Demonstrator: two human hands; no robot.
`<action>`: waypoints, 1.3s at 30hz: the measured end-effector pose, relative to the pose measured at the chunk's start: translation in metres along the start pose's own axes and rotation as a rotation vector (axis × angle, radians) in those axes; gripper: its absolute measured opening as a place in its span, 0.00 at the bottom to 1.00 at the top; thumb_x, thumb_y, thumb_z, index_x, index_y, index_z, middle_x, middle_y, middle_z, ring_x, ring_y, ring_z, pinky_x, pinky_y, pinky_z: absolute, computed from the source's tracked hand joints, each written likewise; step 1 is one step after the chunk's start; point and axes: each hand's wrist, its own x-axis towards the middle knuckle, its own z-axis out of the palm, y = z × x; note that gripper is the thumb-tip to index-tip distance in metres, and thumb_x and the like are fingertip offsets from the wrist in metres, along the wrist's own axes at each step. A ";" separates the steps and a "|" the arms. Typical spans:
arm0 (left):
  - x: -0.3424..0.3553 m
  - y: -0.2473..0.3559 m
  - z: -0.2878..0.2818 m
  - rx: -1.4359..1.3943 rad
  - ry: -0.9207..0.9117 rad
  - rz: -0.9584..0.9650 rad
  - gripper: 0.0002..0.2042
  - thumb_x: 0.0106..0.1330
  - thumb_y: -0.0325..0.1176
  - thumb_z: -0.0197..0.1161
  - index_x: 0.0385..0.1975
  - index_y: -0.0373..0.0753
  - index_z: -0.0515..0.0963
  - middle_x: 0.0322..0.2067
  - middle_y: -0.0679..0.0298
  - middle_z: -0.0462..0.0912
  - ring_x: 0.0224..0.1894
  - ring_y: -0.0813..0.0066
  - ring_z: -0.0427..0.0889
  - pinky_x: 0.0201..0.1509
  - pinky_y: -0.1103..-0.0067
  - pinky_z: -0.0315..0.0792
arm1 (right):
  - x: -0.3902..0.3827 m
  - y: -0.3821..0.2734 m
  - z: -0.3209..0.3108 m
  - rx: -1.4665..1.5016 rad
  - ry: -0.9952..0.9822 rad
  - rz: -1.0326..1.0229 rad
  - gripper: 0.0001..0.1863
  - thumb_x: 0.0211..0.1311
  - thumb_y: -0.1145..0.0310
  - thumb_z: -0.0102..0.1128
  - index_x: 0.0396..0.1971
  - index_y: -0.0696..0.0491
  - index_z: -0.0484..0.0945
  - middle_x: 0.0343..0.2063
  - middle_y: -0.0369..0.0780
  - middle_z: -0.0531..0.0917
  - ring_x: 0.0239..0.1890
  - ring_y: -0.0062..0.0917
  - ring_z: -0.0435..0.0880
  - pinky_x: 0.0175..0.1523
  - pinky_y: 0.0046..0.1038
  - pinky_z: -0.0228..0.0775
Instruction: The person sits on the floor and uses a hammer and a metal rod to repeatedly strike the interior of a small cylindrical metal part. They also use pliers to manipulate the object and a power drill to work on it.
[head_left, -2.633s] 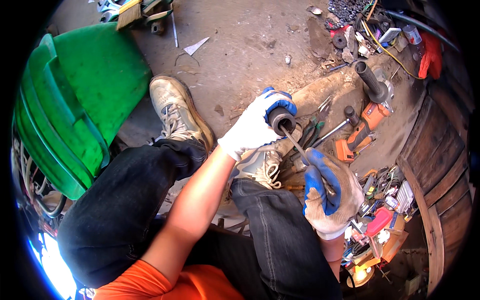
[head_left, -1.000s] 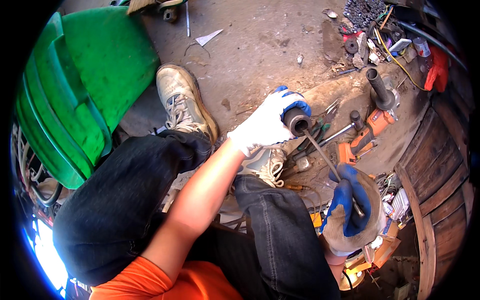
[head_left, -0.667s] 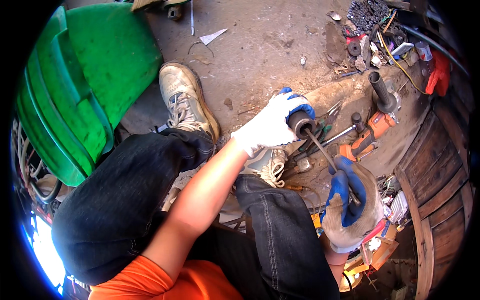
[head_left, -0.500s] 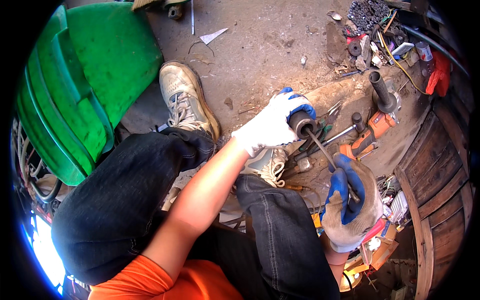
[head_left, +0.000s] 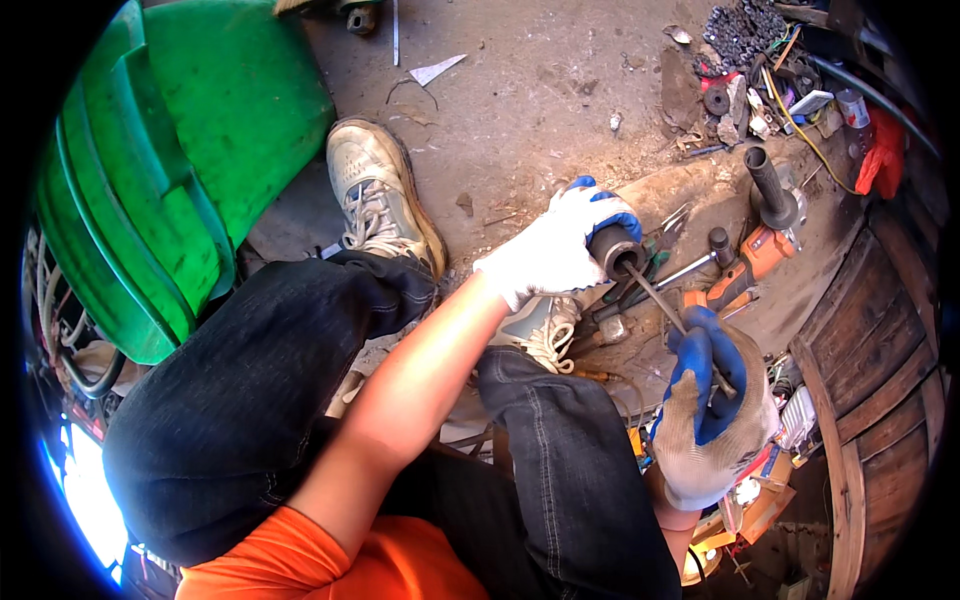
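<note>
My left hand (head_left: 555,245), in a white glove with blue-coated fingers, is wrapped round a short dark metal cylinder (head_left: 616,250). The cylinder's hollow end faces my right side. Into that opening reaches the tip of a thin metal rod (head_left: 655,293), which my right hand (head_left: 718,410) grips in a closed fist. The right glove is soiled, with blue fingers and palm. The rod's far end lies inside the fist, so I cannot see whether it has a handle. How deep the tip sits is hidden.
Beyond the cylinder lie green-handled pliers (head_left: 655,264), a ratchet-like tool (head_left: 690,270) and an orange power tool (head_left: 765,250) with an upright dark handle. A green plastic tub (head_left: 240,90) stands left. Scrap and a chain heap (head_left: 740,35) lie far right, near wooden boards (head_left: 880,370).
The whole view has shifted slightly, so everything sits a little further right. Both hands keep their grips, and the rod's tip is still in the cylinder's opening.
</note>
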 end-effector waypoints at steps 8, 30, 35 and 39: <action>0.001 -0.004 0.002 -0.034 0.029 0.026 0.23 0.41 0.40 0.69 0.41 0.44 0.79 0.45 0.58 0.80 0.50 0.51 0.76 0.59 0.63 0.68 | -0.003 0.011 0.009 0.080 -0.006 0.027 0.14 0.72 0.71 0.57 0.48 0.67 0.79 0.45 0.50 0.85 0.41 0.33 0.89 0.49 0.32 0.81; 0.016 0.043 0.005 0.268 0.118 0.164 0.22 0.52 0.31 0.72 0.49 0.58 0.82 0.47 0.58 0.77 0.47 0.53 0.77 0.49 0.61 0.72 | 0.034 0.020 0.008 0.352 0.190 0.072 0.15 0.62 0.71 0.65 0.46 0.63 0.82 0.37 0.45 0.87 0.39 0.27 0.88 0.47 0.25 0.78; 0.048 0.053 -0.007 0.439 0.388 0.376 0.19 0.50 0.27 0.74 0.44 0.49 0.83 0.45 0.56 0.80 0.47 0.55 0.81 0.49 0.64 0.77 | 0.012 0.056 -0.001 0.597 0.276 0.054 0.22 0.67 0.65 0.66 0.55 0.63 0.78 0.39 0.41 0.86 0.39 0.20 0.85 0.48 0.24 0.77; 0.072 0.044 -0.026 0.369 0.594 0.316 0.12 0.60 0.22 0.71 0.43 0.40 0.83 0.43 0.59 0.82 0.47 0.67 0.85 0.49 0.71 0.82 | -0.075 0.127 0.028 0.887 0.753 0.321 0.18 0.75 0.59 0.56 0.48 0.60 0.80 0.34 0.41 0.86 0.31 0.23 0.85 0.40 0.27 0.79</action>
